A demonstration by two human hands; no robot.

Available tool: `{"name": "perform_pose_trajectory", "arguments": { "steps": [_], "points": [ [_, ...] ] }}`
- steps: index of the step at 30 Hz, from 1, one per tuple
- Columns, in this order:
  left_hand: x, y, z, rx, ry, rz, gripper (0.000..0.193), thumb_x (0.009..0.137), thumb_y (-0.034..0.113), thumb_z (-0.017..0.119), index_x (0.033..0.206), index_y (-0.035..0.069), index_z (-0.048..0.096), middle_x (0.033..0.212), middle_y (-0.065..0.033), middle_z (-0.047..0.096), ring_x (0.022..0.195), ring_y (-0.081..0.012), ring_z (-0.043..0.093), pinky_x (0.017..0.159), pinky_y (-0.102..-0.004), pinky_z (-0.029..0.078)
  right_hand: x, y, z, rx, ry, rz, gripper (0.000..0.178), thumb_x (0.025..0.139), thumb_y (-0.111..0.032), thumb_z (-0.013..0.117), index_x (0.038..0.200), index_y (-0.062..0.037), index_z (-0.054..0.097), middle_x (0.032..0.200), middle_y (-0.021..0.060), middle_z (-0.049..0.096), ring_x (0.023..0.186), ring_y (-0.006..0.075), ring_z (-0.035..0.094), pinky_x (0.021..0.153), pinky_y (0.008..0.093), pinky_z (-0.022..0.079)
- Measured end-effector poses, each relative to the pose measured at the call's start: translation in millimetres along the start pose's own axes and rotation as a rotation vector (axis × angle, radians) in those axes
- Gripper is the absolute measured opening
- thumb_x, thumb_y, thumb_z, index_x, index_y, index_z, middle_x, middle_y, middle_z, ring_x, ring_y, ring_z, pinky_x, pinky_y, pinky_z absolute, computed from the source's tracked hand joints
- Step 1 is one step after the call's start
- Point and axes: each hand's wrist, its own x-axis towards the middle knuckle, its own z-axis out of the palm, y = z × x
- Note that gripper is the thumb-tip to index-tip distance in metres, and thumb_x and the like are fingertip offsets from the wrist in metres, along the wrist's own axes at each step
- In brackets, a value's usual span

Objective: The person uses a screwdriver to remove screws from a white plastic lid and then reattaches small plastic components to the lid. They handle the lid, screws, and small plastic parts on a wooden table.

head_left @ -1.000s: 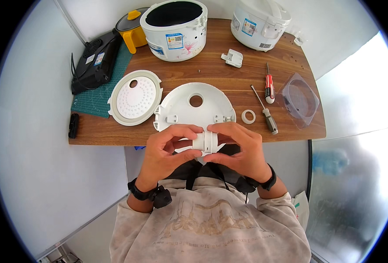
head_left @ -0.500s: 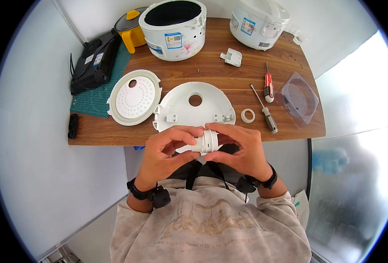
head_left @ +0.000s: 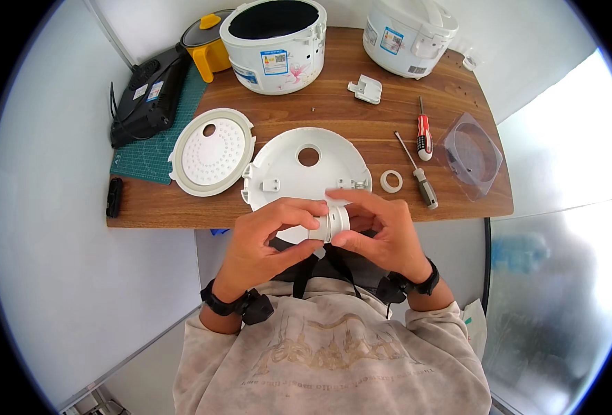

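A small white cylindrical plastic part (head_left: 329,225) with slots in its side, resembling a rice cooker's steam valve, is held in front of my chest. My left hand (head_left: 264,234) pinches its left end between thumb and fingers. Around the right end is my right hand (head_left: 387,232), its thumb at the lower edge and its index finger raised and smeared by motion above. Just beyond, a white lid shell (head_left: 278,158) with a round hole lies on the table, its near part hidden by my hands. A perforated inner lid (head_left: 212,152) lies left of it.
Right of the shell are a white ring (head_left: 391,182), a grey-handled screwdriver (head_left: 425,188), a red-handled screwdriver (head_left: 424,138) and a clear plastic piece (head_left: 470,158). Behind stand an open rice cooker (head_left: 272,62), another cooker (head_left: 406,41), a yellow pot (head_left: 209,52) and a white bracket (head_left: 366,90).
My right index finger has lifted off the white valve part, and the right hand's grip has loosened. The part has shifted slightly right and toward me, still in my left hand.
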Motion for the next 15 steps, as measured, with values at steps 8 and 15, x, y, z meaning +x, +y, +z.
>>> {"name": "perform_pose_trajectory", "arguments": {
  "steps": [8,15],
  "points": [
    [9,3,9,0.462,0.093,0.192,0.043,0.073,0.003,0.083,0.109,0.009,0.061,0.115,-0.0097,0.063,0.1,-0.0276,0.064,0.083,-0.0367,0.054,7,-5,15,0.101,0.023,0.068,0.052,0.086,-0.013,0.079,0.126,-0.0011,0.047,0.112,0.0177,0.069,0.095,0.0198,0.073,0.079,0.0308,0.06],
    [11,6,11,0.421,0.121,0.198,0.05,0.073,0.004,0.083,0.119,0.01,0.062,0.119,-0.01,0.061,0.099,-0.0259,0.063,0.081,-0.0353,0.053,7,-5,2,0.514,-0.102,0.166,0.038,0.097,-0.01,0.057,0.133,-0.0022,0.047,0.122,0.0145,0.063,0.104,0.018,0.066,0.087,0.0314,0.058]
  ]
}}
